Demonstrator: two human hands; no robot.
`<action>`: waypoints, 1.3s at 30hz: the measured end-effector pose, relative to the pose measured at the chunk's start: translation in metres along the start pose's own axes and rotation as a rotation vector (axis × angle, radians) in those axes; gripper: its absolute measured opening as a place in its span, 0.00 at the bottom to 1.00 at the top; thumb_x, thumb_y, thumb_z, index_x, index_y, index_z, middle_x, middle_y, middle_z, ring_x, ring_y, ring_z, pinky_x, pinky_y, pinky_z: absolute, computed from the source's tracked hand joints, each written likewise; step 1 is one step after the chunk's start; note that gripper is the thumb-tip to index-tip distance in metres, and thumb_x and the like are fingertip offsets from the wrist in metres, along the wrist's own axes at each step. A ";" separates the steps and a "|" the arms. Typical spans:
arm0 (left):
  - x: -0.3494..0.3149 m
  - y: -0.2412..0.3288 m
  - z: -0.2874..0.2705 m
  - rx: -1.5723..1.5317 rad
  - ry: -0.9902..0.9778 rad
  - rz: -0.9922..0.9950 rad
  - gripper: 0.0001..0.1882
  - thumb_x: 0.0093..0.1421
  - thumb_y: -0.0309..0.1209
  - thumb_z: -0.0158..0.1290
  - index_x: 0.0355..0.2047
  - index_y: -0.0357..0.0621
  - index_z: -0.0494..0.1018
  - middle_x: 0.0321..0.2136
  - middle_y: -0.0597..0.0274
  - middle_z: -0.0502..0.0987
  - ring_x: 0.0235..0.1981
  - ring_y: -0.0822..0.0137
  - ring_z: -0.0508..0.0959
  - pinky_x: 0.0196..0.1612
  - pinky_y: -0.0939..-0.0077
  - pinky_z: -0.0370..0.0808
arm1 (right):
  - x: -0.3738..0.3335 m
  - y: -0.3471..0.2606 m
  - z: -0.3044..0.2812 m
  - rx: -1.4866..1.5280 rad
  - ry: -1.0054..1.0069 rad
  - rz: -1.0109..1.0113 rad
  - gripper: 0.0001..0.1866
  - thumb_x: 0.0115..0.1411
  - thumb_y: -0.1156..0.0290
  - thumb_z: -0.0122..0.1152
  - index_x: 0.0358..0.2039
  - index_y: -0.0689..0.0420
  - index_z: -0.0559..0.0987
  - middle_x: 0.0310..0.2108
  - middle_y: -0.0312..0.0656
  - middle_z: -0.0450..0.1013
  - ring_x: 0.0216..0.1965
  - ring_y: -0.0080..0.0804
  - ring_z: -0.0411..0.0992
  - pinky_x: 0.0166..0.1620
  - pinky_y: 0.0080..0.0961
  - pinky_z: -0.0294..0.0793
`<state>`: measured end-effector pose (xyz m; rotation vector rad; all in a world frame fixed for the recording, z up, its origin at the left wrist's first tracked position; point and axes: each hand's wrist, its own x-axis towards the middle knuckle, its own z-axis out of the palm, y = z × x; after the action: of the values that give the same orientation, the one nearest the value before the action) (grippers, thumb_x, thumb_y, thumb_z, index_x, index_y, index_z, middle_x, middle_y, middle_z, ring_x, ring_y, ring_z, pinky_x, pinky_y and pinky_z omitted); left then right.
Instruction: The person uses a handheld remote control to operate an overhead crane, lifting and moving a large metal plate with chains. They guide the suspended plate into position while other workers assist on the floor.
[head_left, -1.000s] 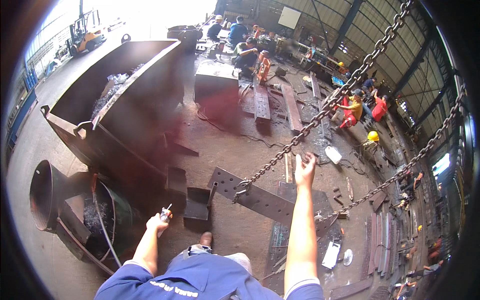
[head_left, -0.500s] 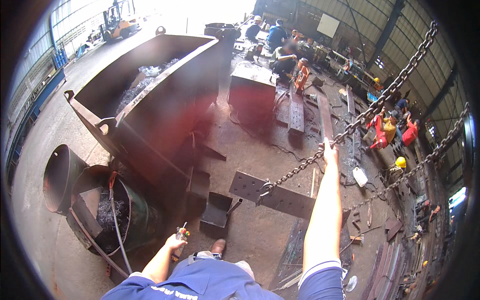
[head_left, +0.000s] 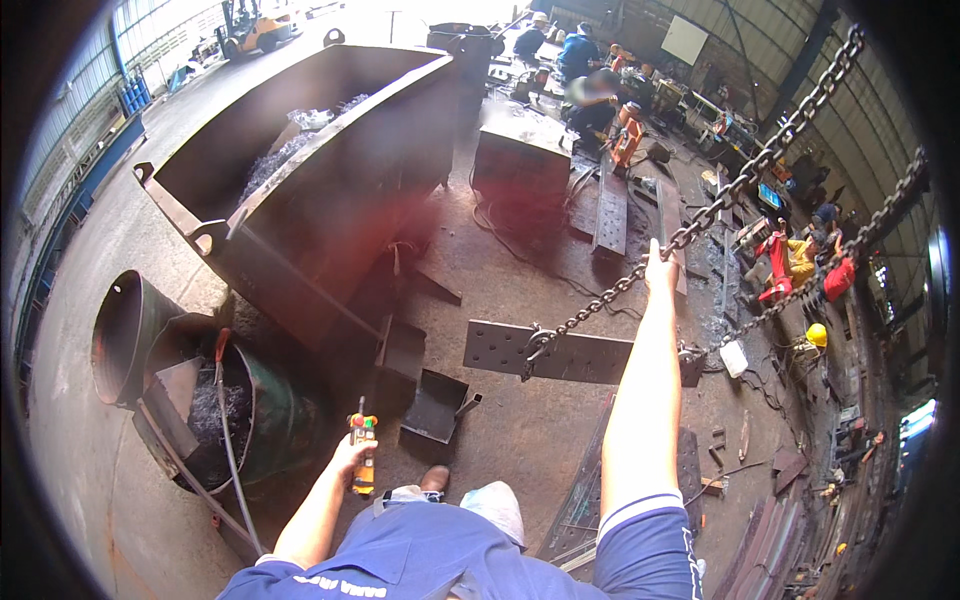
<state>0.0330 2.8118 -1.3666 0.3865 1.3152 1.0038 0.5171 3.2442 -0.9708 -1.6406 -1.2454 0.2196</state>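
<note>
My left hand (head_left: 350,455) is wrapped round a yellow crane remote control (head_left: 363,452) with coloured buttons and a short antenna, held upright beside my hip. My right arm reaches far forward, and its hand (head_left: 658,268) grips a heavy steel lifting chain (head_left: 722,205). From that chain, a hook (head_left: 538,350) holds the left part of a long dark steel plate (head_left: 592,357) with drilled holes. A second chain (head_left: 800,293) runs to the plate's right end, beyond my forearm. The forearm covers part of the plate. How high it hangs is hard to tell.
A large rusty scrap skip (head_left: 330,190) stands ahead on the left, with scrap drums (head_left: 270,410) nearer. An open steel box (head_left: 434,408) sits by my foot. Drilled plates (head_left: 580,480) lie below the hanging one. Several people work farther off; a forklift (head_left: 250,30) stands far left.
My left hand has lifted the remote and turned it upright, buttons showing. The hanging plate has swung to lie more level across the view. My right hand still grips the chain.
</note>
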 end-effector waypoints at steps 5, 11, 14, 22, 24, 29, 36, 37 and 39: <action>-0.008 0.080 0.082 -0.191 -0.154 0.058 0.16 0.55 0.35 0.65 0.39 0.49 0.70 0.25 0.66 0.76 0.25 0.69 0.78 0.31 0.72 0.77 | 0.008 -0.004 0.022 0.041 -0.049 0.011 0.19 0.63 0.53 0.64 0.35 0.58 0.76 0.25 0.41 0.79 0.24 0.32 0.77 0.29 0.36 0.76; -0.005 0.154 0.178 -0.320 -0.401 0.093 0.23 0.54 0.36 0.61 0.48 0.50 0.66 0.30 0.61 0.78 0.29 0.65 0.81 0.36 0.65 0.81 | 0.005 0.004 0.036 0.188 -0.166 -0.325 0.17 0.62 0.56 0.65 0.37 0.59 0.80 0.29 0.47 0.81 0.32 0.36 0.81 0.34 0.36 0.76; 0.003 0.184 0.233 -0.370 -0.435 -0.005 0.28 0.51 0.30 0.56 0.54 0.50 0.64 0.32 0.59 0.78 0.31 0.62 0.81 0.38 0.62 0.82 | 0.000 0.004 0.032 0.593 -0.421 -0.279 0.14 0.62 0.60 0.67 0.39 0.58 0.80 0.29 0.35 0.79 0.32 0.18 0.75 0.35 0.22 0.75; 0.002 0.247 0.367 -0.414 -0.498 -0.033 0.31 0.56 0.39 0.61 0.57 0.45 0.63 0.43 0.52 0.78 0.39 0.54 0.82 0.43 0.58 0.81 | 0.064 0.000 0.058 0.737 -0.767 -0.096 0.14 0.60 0.63 0.68 0.40 0.60 0.79 0.29 0.32 0.77 0.32 0.17 0.74 0.35 0.21 0.76; -0.002 0.260 0.398 -0.373 -0.525 0.074 0.29 0.59 0.36 0.59 0.58 0.47 0.61 0.42 0.52 0.78 0.35 0.56 0.83 0.39 0.60 0.83 | 0.060 0.006 0.067 0.739 -0.710 -0.081 0.09 0.63 0.65 0.63 0.36 0.56 0.75 0.23 0.30 0.72 0.27 0.17 0.72 0.30 0.19 0.72; -0.015 0.286 0.430 -0.347 -0.545 0.010 0.28 0.60 0.35 0.60 0.57 0.47 0.61 0.39 0.55 0.77 0.33 0.60 0.82 0.39 0.63 0.83 | 0.047 0.011 0.077 0.722 -0.401 -0.123 0.18 0.66 0.62 0.60 0.20 0.53 0.69 0.16 0.26 0.65 0.19 0.15 0.63 0.24 0.21 0.61; -0.008 0.298 0.432 -0.297 -0.531 0.057 0.32 0.61 0.35 0.61 0.61 0.48 0.60 0.44 0.59 0.74 0.44 0.66 0.78 0.46 0.62 0.81 | 0.083 0.022 0.069 0.650 -0.303 -0.075 0.18 0.68 0.62 0.58 0.21 0.52 0.69 0.16 0.26 0.64 0.18 0.15 0.63 0.22 0.19 0.61; -0.008 0.299 0.431 -0.295 -0.493 0.046 0.32 0.61 0.36 0.61 0.61 0.47 0.60 0.45 0.59 0.73 0.45 0.66 0.78 0.46 0.62 0.81 | 0.087 0.025 0.066 0.627 -0.303 -0.116 0.18 0.68 0.62 0.57 0.22 0.52 0.69 0.16 0.26 0.64 0.18 0.15 0.63 0.22 0.19 0.61; -0.009 0.301 0.431 -0.301 -0.563 0.066 0.34 0.60 0.36 0.61 0.63 0.49 0.59 0.46 0.57 0.72 0.48 0.65 0.76 0.50 0.59 0.79 | 0.096 0.034 0.061 0.671 -0.269 -0.089 0.16 0.68 0.62 0.56 0.24 0.53 0.69 0.17 0.27 0.65 0.19 0.15 0.64 0.22 0.19 0.62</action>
<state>0.3133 3.0953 -1.0232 0.4420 0.6396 1.0325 0.5414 3.3593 -0.9876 -0.9935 -1.2563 0.7368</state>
